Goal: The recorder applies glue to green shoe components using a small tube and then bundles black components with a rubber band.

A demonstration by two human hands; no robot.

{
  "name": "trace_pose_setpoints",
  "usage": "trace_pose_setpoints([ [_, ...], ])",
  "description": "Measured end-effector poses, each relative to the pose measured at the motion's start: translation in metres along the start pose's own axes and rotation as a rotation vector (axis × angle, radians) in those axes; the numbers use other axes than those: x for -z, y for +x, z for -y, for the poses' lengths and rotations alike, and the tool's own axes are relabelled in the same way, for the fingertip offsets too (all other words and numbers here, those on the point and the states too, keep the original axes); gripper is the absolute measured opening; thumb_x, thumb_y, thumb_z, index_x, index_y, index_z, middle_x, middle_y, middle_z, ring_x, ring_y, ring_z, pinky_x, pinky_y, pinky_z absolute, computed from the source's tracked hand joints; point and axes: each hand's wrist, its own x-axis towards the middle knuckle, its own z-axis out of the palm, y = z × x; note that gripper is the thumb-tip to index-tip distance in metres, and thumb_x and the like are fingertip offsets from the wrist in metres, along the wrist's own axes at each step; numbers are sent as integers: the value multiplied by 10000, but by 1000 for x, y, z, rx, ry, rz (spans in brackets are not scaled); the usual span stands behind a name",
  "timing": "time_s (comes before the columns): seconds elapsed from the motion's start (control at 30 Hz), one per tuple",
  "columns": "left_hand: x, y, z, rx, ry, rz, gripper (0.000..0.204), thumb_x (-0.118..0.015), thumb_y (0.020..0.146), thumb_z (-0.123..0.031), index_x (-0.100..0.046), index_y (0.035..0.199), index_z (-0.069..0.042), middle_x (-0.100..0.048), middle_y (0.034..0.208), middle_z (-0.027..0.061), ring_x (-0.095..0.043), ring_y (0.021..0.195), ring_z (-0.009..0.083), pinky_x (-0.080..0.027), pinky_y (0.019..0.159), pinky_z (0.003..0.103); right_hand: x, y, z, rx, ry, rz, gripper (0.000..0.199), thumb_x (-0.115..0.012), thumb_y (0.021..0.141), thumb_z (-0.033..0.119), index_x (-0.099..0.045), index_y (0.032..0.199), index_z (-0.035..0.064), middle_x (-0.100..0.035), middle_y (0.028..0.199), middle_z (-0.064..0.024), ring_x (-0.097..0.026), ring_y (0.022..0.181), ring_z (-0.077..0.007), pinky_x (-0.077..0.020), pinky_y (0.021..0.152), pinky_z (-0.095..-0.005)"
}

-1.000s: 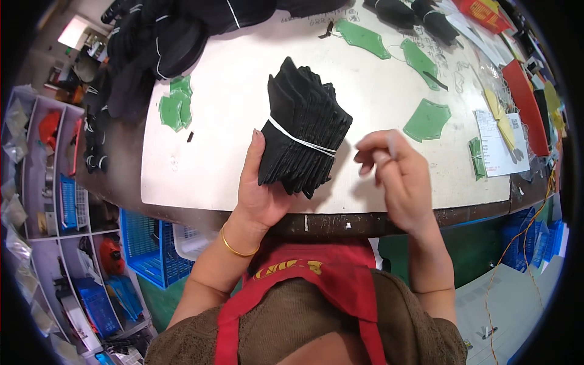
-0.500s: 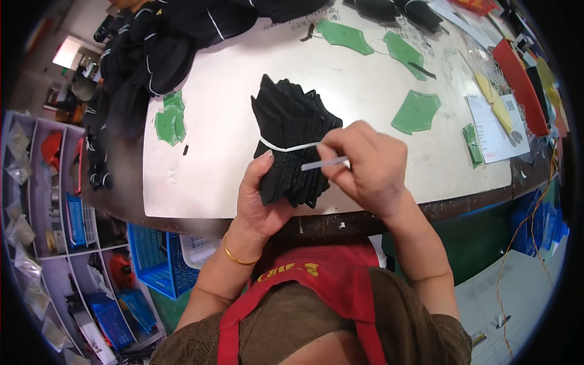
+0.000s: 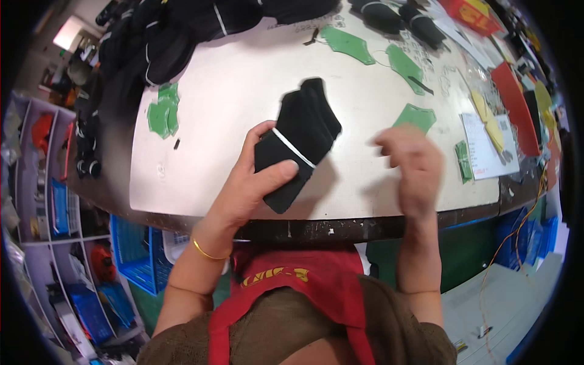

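My left hand [image 3: 246, 179] is closed round a bundle of black fabric pieces [image 3: 307, 115], tilted above the white tabletop. A white tie [image 3: 294, 148] runs round the bundle's middle, and my thumb presses on the broad face just below it. To the right, apart from the bundle, my right hand [image 3: 420, 167] is lifted and smeared by motion. Its fingers look bent, but what they hold, if anything, cannot be made out. Just beyond it lies a green template [image 3: 417, 117], partly covered by the fingers.
More green templates [image 3: 347, 44] lie at the back, with a green stack [image 3: 163, 112] at left. Black tied bundles [image 3: 167, 48] pile up at the far left. Papers [image 3: 486, 146] and a red box [image 3: 516, 109] fill the right. Blue baskets [image 3: 131, 249] stand below the table's front edge.
The bundle has turned, its top leaning right and its broad face now showing. My right hand has left the white tie and moved right. The tie's loose end no longer shows.
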Motion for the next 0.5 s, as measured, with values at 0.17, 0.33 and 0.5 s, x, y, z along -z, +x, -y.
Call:
trace_pose_setpoints([
  [0.17,16,2,-4,109,250,85,770,-809,867,-241,-408,1505,-84,-566,1310,149,-579,1199,236,-477,1041,357,22,-3,24,109,127,11,439,-455,1075,281,-695,952,-66,-663,906,-134,-622,785,-208,-481,727,-312],
  [0.33,25,1,-4,51,369,229,899,-833,815,-285,-371,1560,-84,-401,1495,229,-440,1390,324,-376,1161,401,-16,0,39,56,249,186,163,-646,1005,111,-705,942,-28,-696,856,-117,-658,681,-192,-499,606,-294],
  [0.5,23,-2,-4,48,428,206,910,-788,781,-152,-357,1580,-78,-557,1360,107,-564,1213,186,-477,1021,303,-36,5,34,194,109,286,54,-730,931,48,-706,916,2,-700,811,-98,-663,636,-231,-500,572,-306],
])
